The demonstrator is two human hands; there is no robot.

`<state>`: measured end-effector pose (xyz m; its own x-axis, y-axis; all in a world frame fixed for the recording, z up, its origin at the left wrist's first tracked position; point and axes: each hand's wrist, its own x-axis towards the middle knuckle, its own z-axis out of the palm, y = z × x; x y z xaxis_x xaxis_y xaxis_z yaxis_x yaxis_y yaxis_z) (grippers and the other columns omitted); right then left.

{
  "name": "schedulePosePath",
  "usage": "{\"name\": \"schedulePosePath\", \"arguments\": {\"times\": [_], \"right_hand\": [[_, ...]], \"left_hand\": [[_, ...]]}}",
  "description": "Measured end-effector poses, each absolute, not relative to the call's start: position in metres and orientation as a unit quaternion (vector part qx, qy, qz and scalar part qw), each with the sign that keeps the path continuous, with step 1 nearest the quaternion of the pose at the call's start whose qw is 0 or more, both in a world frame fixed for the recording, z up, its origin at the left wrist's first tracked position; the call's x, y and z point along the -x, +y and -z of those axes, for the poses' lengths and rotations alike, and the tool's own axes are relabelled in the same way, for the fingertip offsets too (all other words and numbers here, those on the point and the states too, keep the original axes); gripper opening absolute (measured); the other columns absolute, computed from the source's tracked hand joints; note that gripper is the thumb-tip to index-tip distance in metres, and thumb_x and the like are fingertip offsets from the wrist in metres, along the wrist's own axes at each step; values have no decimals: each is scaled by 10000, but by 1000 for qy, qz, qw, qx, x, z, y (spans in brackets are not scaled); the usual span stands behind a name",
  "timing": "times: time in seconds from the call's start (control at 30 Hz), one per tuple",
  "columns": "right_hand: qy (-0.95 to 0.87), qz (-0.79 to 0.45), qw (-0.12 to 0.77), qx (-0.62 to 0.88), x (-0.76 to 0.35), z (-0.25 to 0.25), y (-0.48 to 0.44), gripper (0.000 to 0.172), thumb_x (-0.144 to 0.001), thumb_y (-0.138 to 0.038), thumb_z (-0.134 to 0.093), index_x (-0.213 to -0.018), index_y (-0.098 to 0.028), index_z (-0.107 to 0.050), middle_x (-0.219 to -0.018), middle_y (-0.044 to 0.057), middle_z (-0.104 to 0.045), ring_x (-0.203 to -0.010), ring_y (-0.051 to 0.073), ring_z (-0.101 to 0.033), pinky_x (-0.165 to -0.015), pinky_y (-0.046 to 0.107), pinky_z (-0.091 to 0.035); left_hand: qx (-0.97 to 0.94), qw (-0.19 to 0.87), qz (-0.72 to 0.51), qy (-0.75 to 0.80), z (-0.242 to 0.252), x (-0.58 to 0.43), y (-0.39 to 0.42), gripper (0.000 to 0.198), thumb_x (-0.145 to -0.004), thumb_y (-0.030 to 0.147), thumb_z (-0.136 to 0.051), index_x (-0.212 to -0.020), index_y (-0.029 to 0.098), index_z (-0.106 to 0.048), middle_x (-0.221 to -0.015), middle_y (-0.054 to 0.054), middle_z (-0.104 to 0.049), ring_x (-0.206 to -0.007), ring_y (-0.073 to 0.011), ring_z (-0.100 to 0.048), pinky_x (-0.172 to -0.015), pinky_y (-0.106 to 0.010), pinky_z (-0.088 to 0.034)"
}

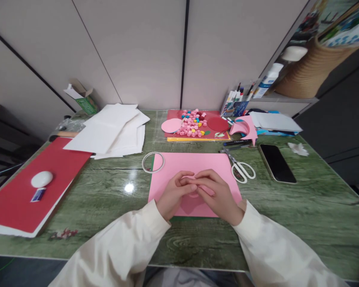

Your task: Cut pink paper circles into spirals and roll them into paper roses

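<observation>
Both hands meet over a sheet of pink paper (164, 187) lying on the green table. The fingers of my left hand (179, 191) are curled and closed, with the thumb against the fingers of my right hand (217, 195). A bit of pink shows below the fingertips, but I cannot make out whether it is a held piece or the sheet underneath. Left of my hands, a roll of white tape (144, 162) overlaps the sheet's corner. White-handled scissors (241, 172) rest at the sheet's right edge.
Behind the sheet lies a red folder (214, 137) bearing pink paper flowers (191, 125) and paper circles. Pink paper scraps (247, 127) and a phone (277, 163) are on the right. White sheets (107, 127) and red paper (20, 207) with an eraser-like block (38, 194) occupy the left.
</observation>
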<state>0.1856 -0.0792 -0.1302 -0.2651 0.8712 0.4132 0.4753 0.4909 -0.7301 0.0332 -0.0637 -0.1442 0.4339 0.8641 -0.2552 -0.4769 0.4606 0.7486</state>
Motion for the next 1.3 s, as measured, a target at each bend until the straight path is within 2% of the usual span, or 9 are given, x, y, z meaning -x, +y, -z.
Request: {"name": "schedulePosePath", "arguments": {"times": [0.27, 0.47, 0.67, 0.77, 0.87, 0.97, 1.17, 1.3], "right_hand": [[-732, -230, 437, 469, -183, 128, -78, 110, -754, -111, -600, -779, -217, -614, -893, 37, -537, -883, 173, -553, -768, 314, -484], [-732, -235, 432, 472, -182, 127, -77, 114, -734, -102, -617, -734, -208, -575, -869, 28, -509, -853, 166, -541, -748, 305, -475], [-746, -238, 427, 453, -183, 126, -79, 138, -776, -112, -568, -850, -219, -613, -915, 41, -537, -897, 170, -551, -783, 316, -486], [-762, -251, 411, 433, -185, 128, -79, 243, -813, -113, -526, -989, -247, -627, -979, 52, -550, -956, 174, -549, -825, 326, -490], [-783, -272, 387, 404, -186, 131, -78, 355, -859, -105, -454, -1141, -282, -577, -1096, 62, -547, -1055, 177, -521, -889, 343, -473], [-787, -267, 383, 403, -187, 132, -77, 378, -873, -106, -433, -1175, -295, -559, -1131, 62, -548, -1091, 180, -508, -914, 356, -464], [-763, -255, 401, 439, -185, 133, -77, 324, -828, -86, -503, -1048, -286, -633, -1058, 56, -567, -1024, 176, -543, -863, 343, -490], [-746, -256, 414, 455, -184, 132, -77, 193, -790, -102, -562, -878, -246, -656, -1014, 54, -571, -979, 179, -558, -817, 336, -497]], "left_hand": [[-315, 792, -418, 315, 141, -36, -65, 340, -646, 148, -706, -957, 165, -570, -747, -12, -616, -736, -151, -600, -685, -279, -433], [-319, 788, -422, 315, 142, -36, -65, 317, -627, 118, -714, -917, 160, -592, -700, 16, -594, -668, -92, -554, -640, -218, -412], [-290, 793, -431, 319, 143, -34, -64, 354, -621, 111, -714, -942, 172, -577, -723, 16, -596, -682, -97, -563, -635, -216, -424], [-291, 796, -426, 318, 142, -34, -64, 340, -631, 122, -706, -938, 168, -567, -737, 7, -600, -687, -108, -572, -633, -226, -437], [-306, 782, -433, 327, 141, -34, -65, 333, -654, 143, -697, -954, 166, -553, -758, -2, -602, -695, -116, -578, -637, -240, -453], [-308, 773, -440, 338, 141, -34, -65, 356, -656, 161, -703, -973, 175, -541, -765, 1, -603, -688, -117, -579, -632, -245, -462], [-324, 775, -429, 331, 140, -35, -65, 334, -666, 179, -700, -960, 177, -543, -780, -4, -606, -749, -149, -603, -648, -261, -461], [-335, 778, -424, 320, 140, -36, -66, 338, -663, 165, -699, -964, 172, -545, -777, -12, -613, -768, -161, -609, -667, -267, -450]]}}
